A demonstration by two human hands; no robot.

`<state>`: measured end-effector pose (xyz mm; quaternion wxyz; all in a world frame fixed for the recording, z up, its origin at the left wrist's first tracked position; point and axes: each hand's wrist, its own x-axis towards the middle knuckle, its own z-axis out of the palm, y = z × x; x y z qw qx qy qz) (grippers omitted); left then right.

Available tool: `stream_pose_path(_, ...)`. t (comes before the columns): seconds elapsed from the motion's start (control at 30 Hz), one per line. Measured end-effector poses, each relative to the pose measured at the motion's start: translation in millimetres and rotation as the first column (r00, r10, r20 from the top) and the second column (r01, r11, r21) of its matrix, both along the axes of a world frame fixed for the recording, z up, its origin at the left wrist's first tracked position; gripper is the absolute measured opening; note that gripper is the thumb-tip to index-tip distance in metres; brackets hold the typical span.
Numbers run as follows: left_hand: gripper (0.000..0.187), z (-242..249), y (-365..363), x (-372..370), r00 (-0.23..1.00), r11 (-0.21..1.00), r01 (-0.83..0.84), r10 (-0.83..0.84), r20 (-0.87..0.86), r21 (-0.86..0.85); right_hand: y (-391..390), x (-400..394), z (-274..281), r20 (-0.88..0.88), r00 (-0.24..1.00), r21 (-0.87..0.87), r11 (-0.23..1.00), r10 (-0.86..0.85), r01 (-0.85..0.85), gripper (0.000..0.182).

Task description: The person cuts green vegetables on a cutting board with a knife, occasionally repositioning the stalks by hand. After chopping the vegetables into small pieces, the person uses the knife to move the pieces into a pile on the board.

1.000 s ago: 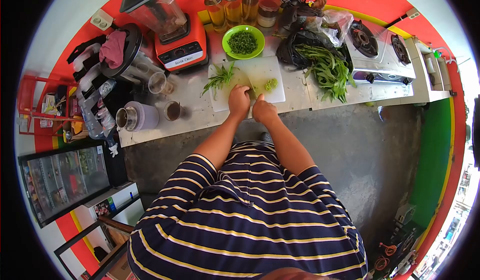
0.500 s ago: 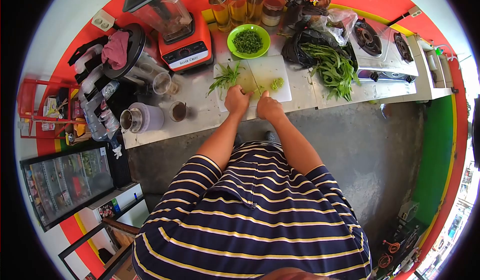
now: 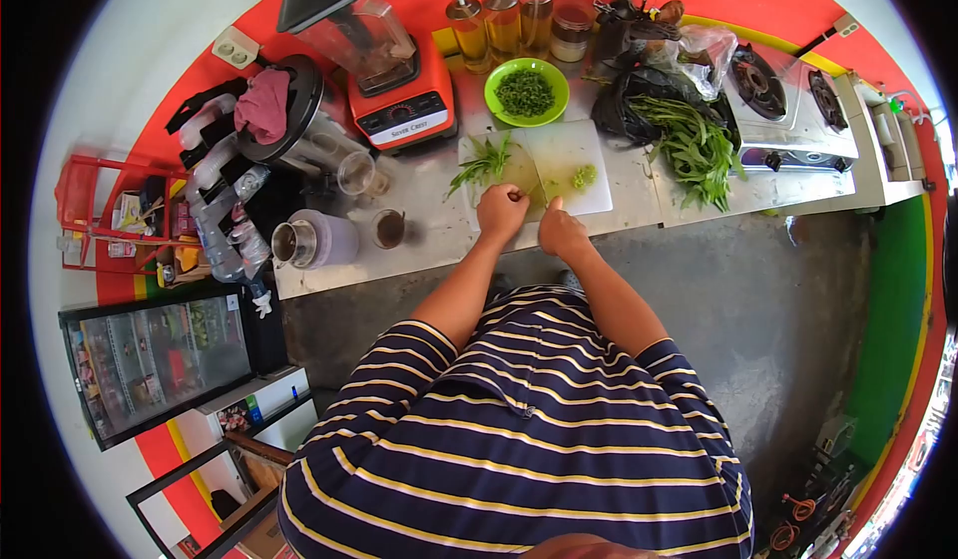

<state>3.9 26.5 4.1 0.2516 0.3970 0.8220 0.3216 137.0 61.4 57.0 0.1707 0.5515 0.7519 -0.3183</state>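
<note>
My right hand (image 3: 564,230) is closed round a knife (image 3: 541,176), whose thin blade points away from me over a white cutting board (image 3: 597,145). Close beside it, my left hand (image 3: 502,213) has its fingers curled in at the near edge of the board; what they hold is hidden. Leafy green stalks (image 3: 486,160) lie on the board's left side, just beyond that hand. To the right of the blade sits a small heap of pale green cut pieces (image 3: 585,176). Behind the board, a lime-green bowl (image 3: 559,93) contains chopped greens (image 3: 526,93).
Whole leafy greens (image 3: 696,150) spill from a black bag (image 3: 624,108) beside a gas stove (image 3: 788,130). At the left stand a red blender (image 3: 404,115), a cup (image 3: 388,228) and a steel-topped container (image 3: 314,240). Pump bottles (image 3: 502,20) line the back.
The whole view has shifted, so the counter appears further right and slightly lower. Both hands stay at the board's near edge, with the knife still in my right hand.
</note>
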Motion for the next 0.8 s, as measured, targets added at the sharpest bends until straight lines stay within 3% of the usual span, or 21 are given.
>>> stream_pose_path(0.17,0.018,0,-9,-3,0.995,0.993,0.096,-0.095,-0.012,0.074,16,-5,-5,-0.023,1.000,0.084,0.996,-0.013,0.015,0.037)
stream_pose_path(0.27,0.015,-11,-11,-3,0.993,0.985,0.114,-0.111,-0.027,0.132,24,-6,22,0.053,0.999,-0.048,0.999,0.013,-0.011,0.034)
stream_pose_path(0.33,0.015,-12,-14,0,0.994,0.982,0.112,-0.110,-0.024,0.153,19,-3,27,0.064,0.998,-0.125,0.992,-0.025,0.033,0.045)
stream_pose_path(0.47,0.012,-1,-15,6,0.988,0.972,0.143,-0.129,-0.088,0.185,6,-2,7,0.040,0.999,-0.105,0.994,-0.032,0.036,0.043)
stream_pose_path(0.53,0.012,1,-15,4,0.986,0.975,0.144,-0.128,-0.102,0.171,5,-3,0,0.074,0.996,0.021,0.998,0.053,-0.055,0.044)
stream_pose_path(0.6,0.013,0,-17,0,0.974,0.949,0.221,-0.201,-0.107,0.224,16,-6,3,0.082,0.995,-0.006,0.999,0.053,-0.053,0.044)
stream_pose_path(0.73,0.018,-9,-23,-5,0.981,0.942,0.195,-0.192,-0.037,0.272,16,-6,21,0.090,0.996,-0.139,0.990,0.021,-0.008,0.045)
stream_pose_path(0.8,0.022,-9,-27,-7,0.980,0.925,0.192,-0.200,-0.008,0.327,6,-4,11,0.083,0.996,-0.102,0.995,0.020,-0.012,0.045)
